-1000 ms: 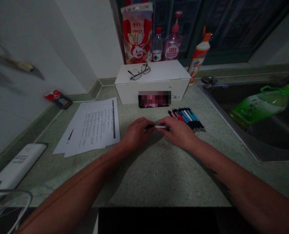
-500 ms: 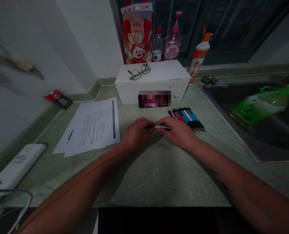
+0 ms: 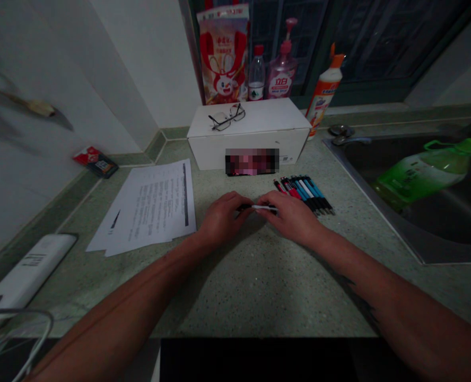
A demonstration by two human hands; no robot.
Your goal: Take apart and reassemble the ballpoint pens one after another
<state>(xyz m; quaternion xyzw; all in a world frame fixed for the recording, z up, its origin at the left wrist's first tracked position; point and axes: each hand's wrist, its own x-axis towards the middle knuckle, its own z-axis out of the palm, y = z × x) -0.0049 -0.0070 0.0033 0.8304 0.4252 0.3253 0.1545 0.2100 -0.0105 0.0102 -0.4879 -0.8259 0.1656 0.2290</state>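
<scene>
Between my two hands lies a white and black pen [image 3: 261, 207], held level just above or on the counter. My left hand [image 3: 224, 216] is closed on its dark end, thumb and fingers pinched together. At the other end, my right hand [image 3: 289, 213] grips the white barrel with its fingertips. Part of the pen is hidden by the fingers. Right beside and behind my right hand is a row of pens [image 3: 307, 193] in red, blue, white and black, lying side by side; my hand covers some of them.
Printed sheets [image 3: 151, 207] lie left of my hands. Behind stands a white box [image 3: 247, 122] with glasses [image 3: 227, 118] on top and a phone [image 3: 252, 163] against its front. To the right, a sink [image 3: 414, 233] holds a green bottle [image 3: 426, 172]. A white power strip-like device [image 3: 32, 270] sits at left.
</scene>
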